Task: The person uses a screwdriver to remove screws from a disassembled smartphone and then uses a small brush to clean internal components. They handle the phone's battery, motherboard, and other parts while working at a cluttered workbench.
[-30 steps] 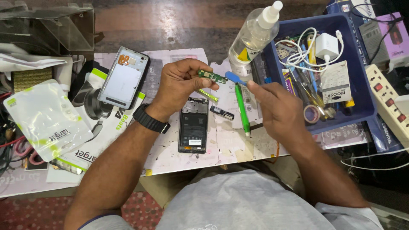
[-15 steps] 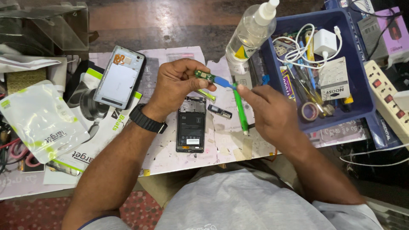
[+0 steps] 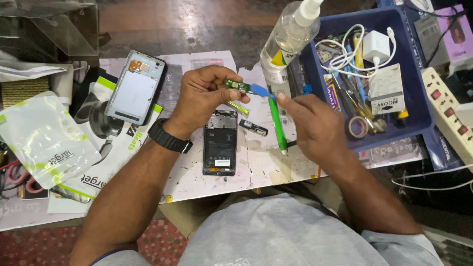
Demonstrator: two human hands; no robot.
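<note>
Glossy clear plastic bottle [image 3: 290, 34], matt blue plastic bin [image 3: 419, 123], scuffed painted wooden table [image 3: 256, 167], glossy plastic pouch [image 3: 44, 138].

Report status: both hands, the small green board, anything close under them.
Left hand pinches small green circuit board. Right hand holds blue-tipped tool against the board's end. Opened phone and green pen lie on the table below.

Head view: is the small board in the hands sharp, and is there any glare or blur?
Head view: the green board in the left hand is sharp; soft glare on the clear bottle and white pouch; the right hand shows no motion blur; lighting is even.
</note>
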